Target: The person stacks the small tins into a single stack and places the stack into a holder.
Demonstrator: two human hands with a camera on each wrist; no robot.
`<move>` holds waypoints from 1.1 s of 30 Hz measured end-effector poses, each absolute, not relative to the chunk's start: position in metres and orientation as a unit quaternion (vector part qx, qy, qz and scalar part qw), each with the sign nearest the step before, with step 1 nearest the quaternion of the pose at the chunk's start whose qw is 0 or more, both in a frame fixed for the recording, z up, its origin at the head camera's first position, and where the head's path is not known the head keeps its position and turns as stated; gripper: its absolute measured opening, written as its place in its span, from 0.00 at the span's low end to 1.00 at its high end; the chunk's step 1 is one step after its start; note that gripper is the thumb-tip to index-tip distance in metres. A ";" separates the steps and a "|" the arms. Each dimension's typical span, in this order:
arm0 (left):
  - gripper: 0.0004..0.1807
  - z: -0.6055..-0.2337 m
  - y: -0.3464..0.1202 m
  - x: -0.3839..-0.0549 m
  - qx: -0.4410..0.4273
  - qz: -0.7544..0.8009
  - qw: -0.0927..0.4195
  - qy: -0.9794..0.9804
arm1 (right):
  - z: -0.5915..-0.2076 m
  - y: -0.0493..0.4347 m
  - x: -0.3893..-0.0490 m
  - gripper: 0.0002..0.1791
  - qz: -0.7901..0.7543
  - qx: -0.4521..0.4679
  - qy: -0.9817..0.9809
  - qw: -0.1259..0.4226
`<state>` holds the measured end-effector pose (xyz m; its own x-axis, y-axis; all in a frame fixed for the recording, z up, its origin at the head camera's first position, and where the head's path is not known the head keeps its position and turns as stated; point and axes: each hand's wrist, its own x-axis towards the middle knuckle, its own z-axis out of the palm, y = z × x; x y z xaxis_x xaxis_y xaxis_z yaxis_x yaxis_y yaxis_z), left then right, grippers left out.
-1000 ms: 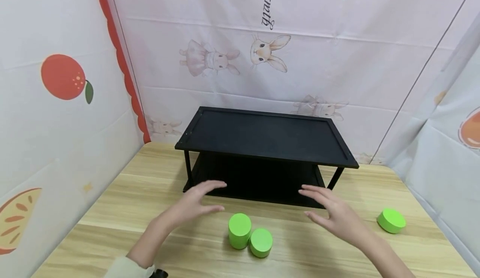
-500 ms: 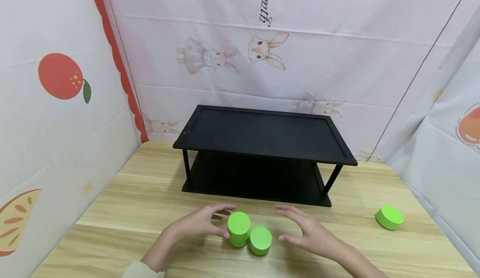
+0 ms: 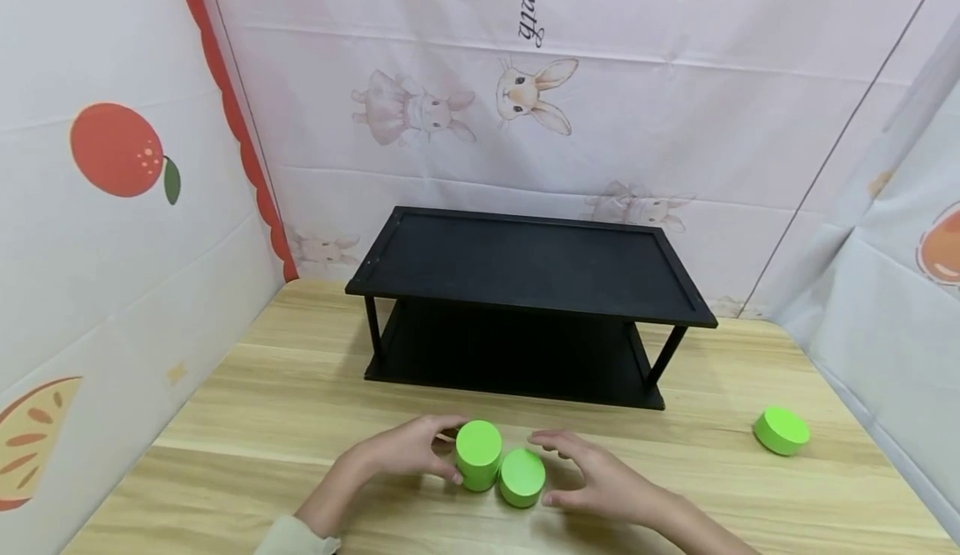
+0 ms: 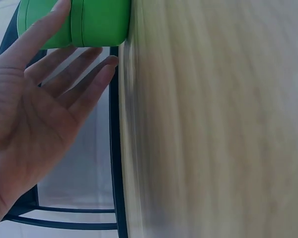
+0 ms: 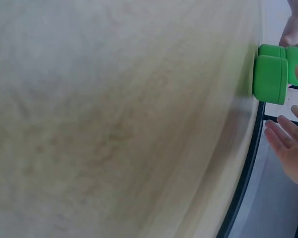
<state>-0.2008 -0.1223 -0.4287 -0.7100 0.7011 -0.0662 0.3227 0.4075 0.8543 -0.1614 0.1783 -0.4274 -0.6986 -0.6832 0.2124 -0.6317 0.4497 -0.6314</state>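
Left hand, spread, perhaps touches the taller green cylinder; right hand gapes nearby.

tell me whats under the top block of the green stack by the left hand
Directly beneath the top block is a second green block, standing on the wooden table. The faces where the blocks meet, and the patch of tabletop underneath, are covered.

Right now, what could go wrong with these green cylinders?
The taller green cylinder shows a seam partway up; if it's two stacked pieces, the top could slip when the left hand squeezes.

The shorter green cylinder stands close beside it, so the right hand could nudge one into the other.
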 end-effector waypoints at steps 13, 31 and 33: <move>0.34 -0.433 -0.121 -0.202 0.318 0.443 0.211 0.811 | -0.435 0.172 -0.165 0.34 -0.363 -0.386 0.847 0.041; 0.29 -0.434 -0.118 -0.203 0.312 0.478 0.233 0.787 | -0.438 0.167 -0.168 0.36 -0.378 -0.379 0.840 0.087; 0.29 -0.434 -0.118 -0.203 0.315 0.478 0.233 0.786 | -0.440 0.167 -0.169 0.37 -0.380 -0.378 0.840 0.090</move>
